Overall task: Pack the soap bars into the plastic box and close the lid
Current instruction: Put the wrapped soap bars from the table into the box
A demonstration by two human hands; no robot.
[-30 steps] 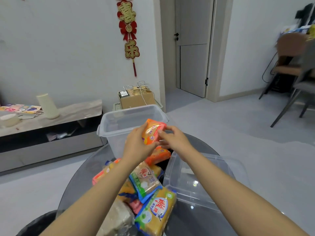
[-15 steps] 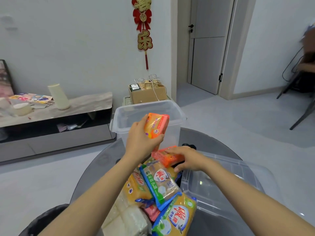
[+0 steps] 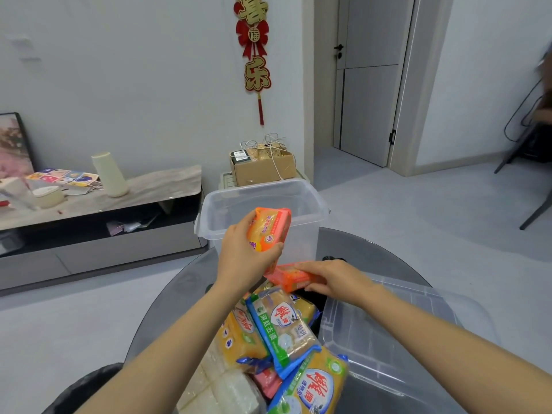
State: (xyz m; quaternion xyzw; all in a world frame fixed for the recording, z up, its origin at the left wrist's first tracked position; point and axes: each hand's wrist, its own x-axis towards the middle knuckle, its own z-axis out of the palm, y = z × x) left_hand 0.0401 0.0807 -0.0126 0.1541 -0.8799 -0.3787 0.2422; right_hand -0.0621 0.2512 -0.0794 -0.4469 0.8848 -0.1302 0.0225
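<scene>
My left hand [image 3: 243, 258] grips an orange wrapped soap bar [image 3: 268, 230] and holds it up in front of the clear plastic box [image 3: 310, 216], which stands open at the far side of the round glass table. Nothing shows inside the box. My right hand [image 3: 334, 279] rests on a second orange soap bar [image 3: 291, 274] at the top of the pile, fingers closing around it. Several more wrapped soap bars [image 3: 280, 324], yellow, blue-green and white, lie heaped between my arms. The clear lid [image 3: 403, 333] lies flat on the table to the right.
The dark round glass table [image 3: 179, 294] carries everything. A low TV cabinet [image 3: 98, 204] with a cream vase stands at the left wall. A cardboard carton [image 3: 263, 167] sits behind the box. A dark bin [image 3: 83, 389] shows at bottom left; chair legs at far right.
My right hand let go of the raised orange bar and dropped to the pile, onto a second orange bar. My left hand keeps the first bar raised. The camera has turned left.
</scene>
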